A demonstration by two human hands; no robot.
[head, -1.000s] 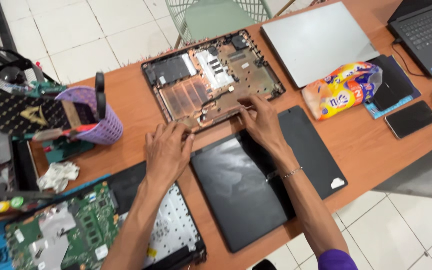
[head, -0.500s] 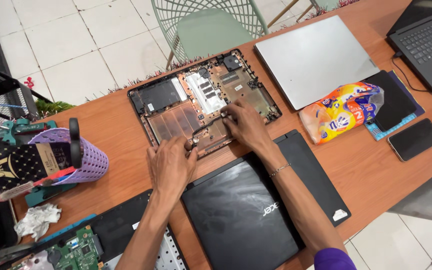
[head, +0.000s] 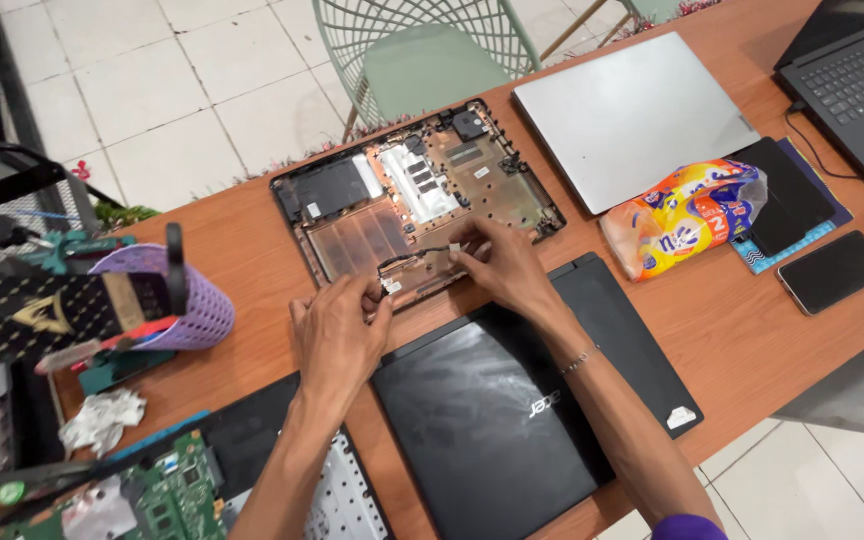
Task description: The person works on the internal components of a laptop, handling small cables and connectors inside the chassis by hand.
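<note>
An opened laptop base [head: 417,195] lies on the wooden table [head: 752,330], its bare inner shell facing up. My left hand [head: 337,335] rests at its near edge and pinches one end of a thin black cable [head: 414,256]. My right hand [head: 502,262] pinches the cable's other end, over the base's near right part. A black laptop lid [head: 492,420] lies just in front of both hands, under my forearms.
A closed silver laptop [head: 637,115], a colourful snack bag [head: 682,215], a black phone [head: 832,270] and an open dark laptop [head: 857,75] sit to the right. A purple basket [head: 197,305] with tools, crumpled paper and a green circuit board [head: 162,495] lie left. A green chair [head: 422,55] stands beyond.
The view has shifted right and closer. Both hands stayed at the base's near edge; the right hand moved slightly left, and both now pinch the thin cable between them.
</note>
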